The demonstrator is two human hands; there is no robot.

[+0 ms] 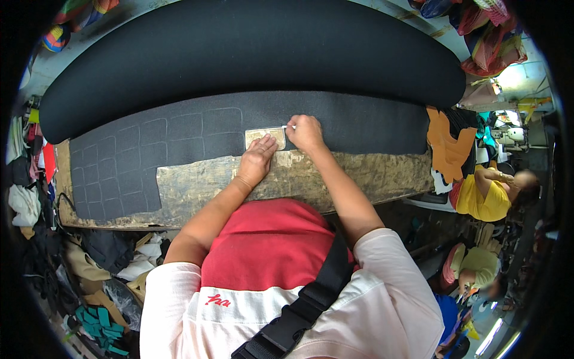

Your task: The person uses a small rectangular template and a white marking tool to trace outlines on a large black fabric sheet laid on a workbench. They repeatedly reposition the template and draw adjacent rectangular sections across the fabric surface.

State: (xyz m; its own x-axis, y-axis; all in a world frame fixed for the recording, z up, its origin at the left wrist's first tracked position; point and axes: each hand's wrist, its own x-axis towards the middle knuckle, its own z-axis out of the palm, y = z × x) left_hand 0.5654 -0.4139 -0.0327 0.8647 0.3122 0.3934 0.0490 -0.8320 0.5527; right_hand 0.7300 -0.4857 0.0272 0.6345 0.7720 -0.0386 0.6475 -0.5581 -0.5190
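A sheet of dark grey fabric (371, 125) lies over a worn wooden table (311, 179). On it rests a small beige rectangular template (256, 136) with rounded corners. My left hand (258, 160) lies on the template, fingers stretched out and pressing it down. In my right hand (306, 133), closed in a pinch, is a thin white marking stick (288, 127), held at the template's upper right corner. Rows of pale outlines (185, 127), about the template's shape, cover the fabric to the left; part of the template is hidden under my left fingers.
A big roll of black material (251, 54) lies along the table's far side. Orange pieces (448, 143) hang at the right end. Scraps and bags (107, 251) are piled at lower left. A person in yellow (483, 196) and another in pale green (478, 267) are on the right.
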